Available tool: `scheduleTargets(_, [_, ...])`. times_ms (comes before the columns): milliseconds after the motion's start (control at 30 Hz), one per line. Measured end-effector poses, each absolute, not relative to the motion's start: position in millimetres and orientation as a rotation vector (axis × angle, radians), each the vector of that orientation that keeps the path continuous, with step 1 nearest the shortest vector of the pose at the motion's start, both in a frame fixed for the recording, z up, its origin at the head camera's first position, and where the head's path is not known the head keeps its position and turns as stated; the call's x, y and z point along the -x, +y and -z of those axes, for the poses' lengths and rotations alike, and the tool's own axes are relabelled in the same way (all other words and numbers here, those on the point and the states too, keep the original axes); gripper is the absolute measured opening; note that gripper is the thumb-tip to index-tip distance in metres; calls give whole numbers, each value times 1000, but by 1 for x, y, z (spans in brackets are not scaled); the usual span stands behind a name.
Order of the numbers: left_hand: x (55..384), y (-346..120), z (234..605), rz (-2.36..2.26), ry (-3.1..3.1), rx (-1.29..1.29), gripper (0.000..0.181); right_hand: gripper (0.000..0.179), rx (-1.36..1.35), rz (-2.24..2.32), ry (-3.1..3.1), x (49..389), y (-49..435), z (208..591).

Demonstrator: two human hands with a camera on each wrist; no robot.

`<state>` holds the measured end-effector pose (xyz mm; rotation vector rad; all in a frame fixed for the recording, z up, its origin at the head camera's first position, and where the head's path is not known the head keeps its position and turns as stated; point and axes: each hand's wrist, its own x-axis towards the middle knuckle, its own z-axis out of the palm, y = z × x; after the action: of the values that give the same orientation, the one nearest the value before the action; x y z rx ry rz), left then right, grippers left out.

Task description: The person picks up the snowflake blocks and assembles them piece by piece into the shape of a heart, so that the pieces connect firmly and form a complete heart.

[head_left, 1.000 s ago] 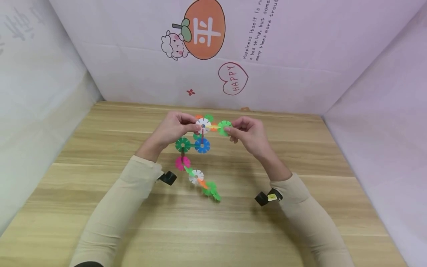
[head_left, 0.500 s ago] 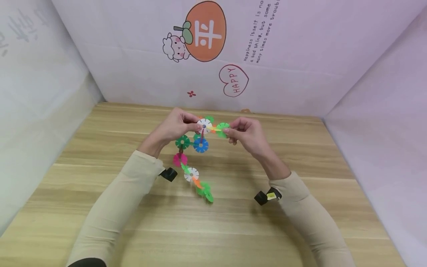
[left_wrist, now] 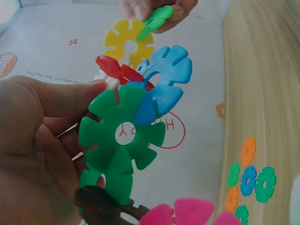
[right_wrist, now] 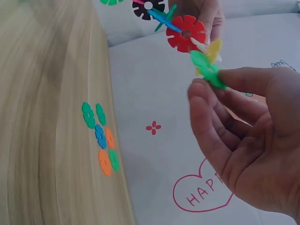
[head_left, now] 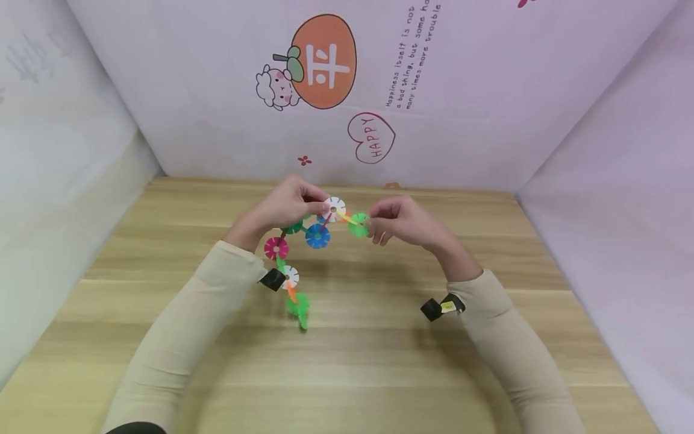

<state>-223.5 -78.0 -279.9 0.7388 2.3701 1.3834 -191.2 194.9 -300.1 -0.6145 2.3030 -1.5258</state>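
A chain of slotted plastic snowflake discs hangs between the two hands in the head view. My left hand (head_left: 287, 205) pinches the white disc (head_left: 337, 203) near the chain's top. At its right end, my right hand (head_left: 403, 222) pinches the light green disc (right_wrist: 201, 62) between thumb and finger. A yellow disc (left_wrist: 114, 46) joins these two. Below the white disc come a red disc (right_wrist: 177, 41), a blue disc (left_wrist: 180, 65), a dark green disc (left_wrist: 99, 117) and a pink disc (head_left: 271, 248). Lower down, another white disc (head_left: 293, 277) leads to light green discs (head_left: 301, 306) at the tail.
Several loose orange, green and blue discs (left_wrist: 265, 185) lie on the wooden table (head_left: 368, 374) near its back edge, hidden in the head view. A printed white cloth wall (head_left: 450, 144) rises behind, with white side walls left and right.
The chain's lower tail has swung left, partly behind the left wrist camera. The light green disc in the right hand has shifted slightly left and down. Both hands keep their pinch.
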Motion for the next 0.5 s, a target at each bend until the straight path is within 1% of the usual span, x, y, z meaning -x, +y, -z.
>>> scheduleTargets(67, [223, -75, 278, -1356, 2364, -743, 17, 7, 589, 1493, 2287, 190, 195, 299])
scheduleTargets(333, [218, -60, 270, -1213, 2473, -677, 20, 8, 466, 1534, 2371, 176, 190, 307])
scheduleTargets(500, [214, -52, 270, -1189, 2554, -689, 15, 8, 398, 1630, 2360, 167, 191, 315])
